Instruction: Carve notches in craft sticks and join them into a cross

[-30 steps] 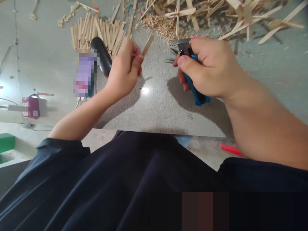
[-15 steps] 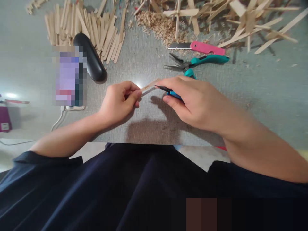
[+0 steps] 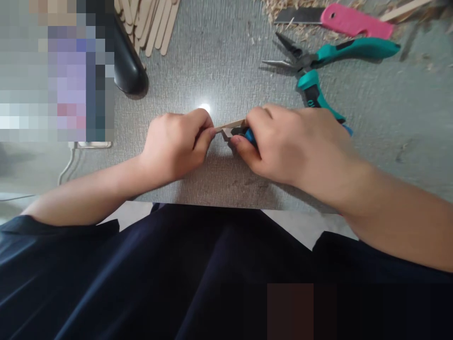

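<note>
My left hand (image 3: 177,141) is closed, pinching one end of a thin wooden craft stick (image 3: 231,125) between thumb and fingers. The stick slants slightly up to the right, its far end running under the fingers of my right hand (image 3: 290,141). That hand is wrapped round small blue-handled pliers (image 3: 234,132), whose metal jaws point left at the stick's lower edge, close to my left fingertips. Most of the handles are hidden in my palm, and whether the jaws bite the wood is unclear.
Needle-nose pliers (image 3: 304,61) with teal handles lie spread just beyond my right hand. Behind them are a pink-handled knife (image 3: 354,21) with its blade out and wood shavings (image 3: 307,5). Craft sticks (image 3: 155,23) and a black case (image 3: 132,71) lie at the upper left.
The view has moved closer to the table. The jaws in my right hand have shifted left along the stick towards my left fingertips. Both hands keep their hold.
</note>
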The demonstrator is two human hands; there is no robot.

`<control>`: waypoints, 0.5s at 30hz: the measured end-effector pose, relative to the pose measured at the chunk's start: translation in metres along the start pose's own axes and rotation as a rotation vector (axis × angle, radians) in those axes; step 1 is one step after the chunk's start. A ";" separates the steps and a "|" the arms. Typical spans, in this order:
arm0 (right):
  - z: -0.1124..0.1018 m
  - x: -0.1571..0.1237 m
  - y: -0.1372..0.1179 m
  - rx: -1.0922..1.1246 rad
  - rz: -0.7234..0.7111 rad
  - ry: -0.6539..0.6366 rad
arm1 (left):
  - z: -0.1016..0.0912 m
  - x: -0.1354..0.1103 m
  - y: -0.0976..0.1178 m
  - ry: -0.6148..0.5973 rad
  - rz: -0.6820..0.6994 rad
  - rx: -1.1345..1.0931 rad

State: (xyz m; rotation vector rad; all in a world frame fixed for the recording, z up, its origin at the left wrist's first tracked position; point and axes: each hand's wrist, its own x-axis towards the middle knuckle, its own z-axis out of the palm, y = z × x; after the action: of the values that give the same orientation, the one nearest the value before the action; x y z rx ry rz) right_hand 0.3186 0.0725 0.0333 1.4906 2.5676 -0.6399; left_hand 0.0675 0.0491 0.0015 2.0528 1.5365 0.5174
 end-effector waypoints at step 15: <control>0.006 0.002 0.002 0.029 -0.054 0.041 | 0.001 -0.001 -0.005 -0.052 -0.043 -0.045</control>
State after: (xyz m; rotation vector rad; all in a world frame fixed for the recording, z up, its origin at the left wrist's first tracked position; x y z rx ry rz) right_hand 0.3183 0.0729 0.0265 1.4623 2.6488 -0.6632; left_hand 0.0637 0.0494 -0.0025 1.9794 1.5220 0.4743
